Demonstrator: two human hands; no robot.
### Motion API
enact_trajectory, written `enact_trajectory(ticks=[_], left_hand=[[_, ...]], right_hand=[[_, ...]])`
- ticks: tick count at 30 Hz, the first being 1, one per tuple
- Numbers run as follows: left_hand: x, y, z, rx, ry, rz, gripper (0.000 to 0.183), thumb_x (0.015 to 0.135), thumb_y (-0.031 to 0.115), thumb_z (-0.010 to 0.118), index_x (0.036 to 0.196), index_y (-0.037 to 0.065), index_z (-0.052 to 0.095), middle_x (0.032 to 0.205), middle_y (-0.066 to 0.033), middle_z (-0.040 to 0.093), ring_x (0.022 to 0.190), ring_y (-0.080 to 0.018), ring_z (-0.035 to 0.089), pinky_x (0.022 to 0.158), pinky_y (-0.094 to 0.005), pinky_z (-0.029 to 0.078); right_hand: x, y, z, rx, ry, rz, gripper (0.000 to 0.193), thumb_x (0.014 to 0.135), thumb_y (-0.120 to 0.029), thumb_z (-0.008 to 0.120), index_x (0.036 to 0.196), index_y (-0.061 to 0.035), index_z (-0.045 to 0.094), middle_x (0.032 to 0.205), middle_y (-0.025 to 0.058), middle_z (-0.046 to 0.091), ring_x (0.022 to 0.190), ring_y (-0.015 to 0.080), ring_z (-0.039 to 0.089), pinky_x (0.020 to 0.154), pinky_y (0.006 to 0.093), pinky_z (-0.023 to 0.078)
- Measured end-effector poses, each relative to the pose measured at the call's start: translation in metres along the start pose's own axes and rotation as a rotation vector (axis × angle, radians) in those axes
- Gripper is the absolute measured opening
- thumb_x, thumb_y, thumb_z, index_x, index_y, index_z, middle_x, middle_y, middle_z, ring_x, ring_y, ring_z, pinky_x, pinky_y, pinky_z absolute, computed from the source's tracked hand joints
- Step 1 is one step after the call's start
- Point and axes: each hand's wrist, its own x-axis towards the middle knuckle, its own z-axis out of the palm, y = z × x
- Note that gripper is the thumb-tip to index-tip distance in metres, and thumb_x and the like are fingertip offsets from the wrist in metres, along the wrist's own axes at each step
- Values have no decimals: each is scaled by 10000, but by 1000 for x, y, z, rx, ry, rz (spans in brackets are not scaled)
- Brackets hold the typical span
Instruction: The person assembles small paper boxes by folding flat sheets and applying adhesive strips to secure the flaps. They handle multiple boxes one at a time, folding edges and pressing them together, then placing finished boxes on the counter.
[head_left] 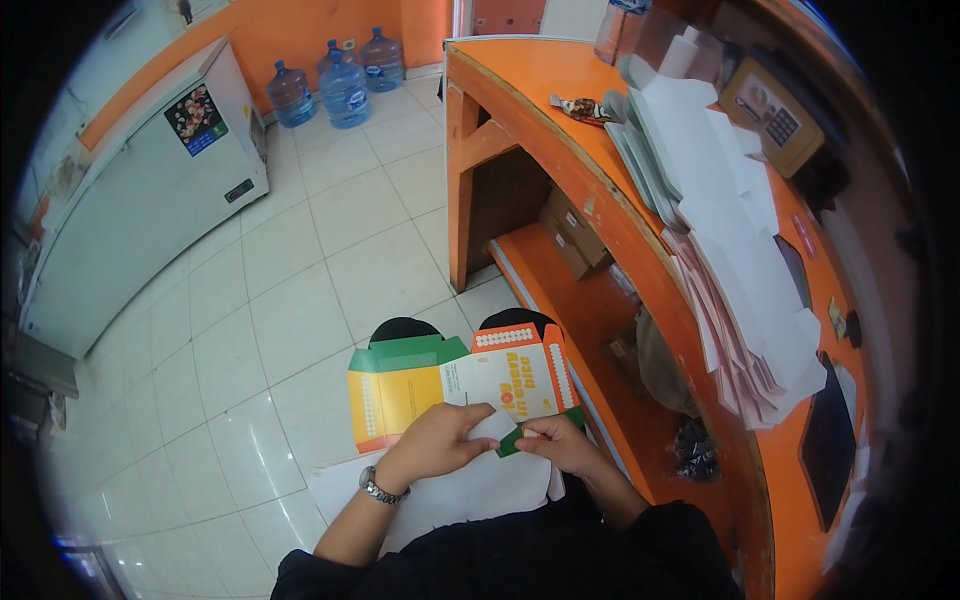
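Observation:
An unfolded cardboard food box [405,393] with yellow, white, green and orange panels lies across my lap. Under its near edge are white sheets [440,508]. My left hand [447,440], with a metal watch on the wrist, pinches a white flap of the box between thumb and fingers. Just to the right, the fingertips of my right hand [558,443] are closed on the box's green flap at its near right corner. The fingers cover part of the folds there.
Close on my right curves an orange counter [520,66], with stacked white and pink flat cartons [735,290] and a dark flat slab [828,445] on top. Brown boxes sit on its lower shelf. A chest freezer [150,190] and several large water bottles [345,92] stand beyond the tiled floor.

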Motion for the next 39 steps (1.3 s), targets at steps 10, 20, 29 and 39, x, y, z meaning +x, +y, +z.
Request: enact_trajectory(ticks=[10,20,29,39], left_hand=[[-4,2,-7,337,-42,-141,387,767,201,715,1065,-4,576,712,-204,616,718,-370,625,651,-413,490],[-38,10,63,667,245,40,429,812,119,619,1206,-26,527,1061,-240,617,993,-337,623,849,-401,495],[-41,17,20,242,-9,75,482,880,117,585,1326,-19,466,1220,-227,565,1089,-303,585,935,-359,452],[-2,21,-5,358,-447,-71,469,802,374,703,1073,7,596,778,-161,648,718,-313,652,676,-351,492]], right_hand=[[-3,12,6,-169,183,-317,248,912,-168,622,1034,48,635,819,67,648,752,99,590,675,257,468],[-4,25,17,110,468,-144,399,996,-307,475,888,47,624,752,60,626,702,103,562,663,264,458],[-13,16,12,-123,364,-301,383,993,-276,480,864,66,595,677,69,591,627,103,537,603,279,448],[-16,13,9,48,330,-341,298,957,-246,547,916,39,624,780,66,644,709,123,599,655,278,476]])
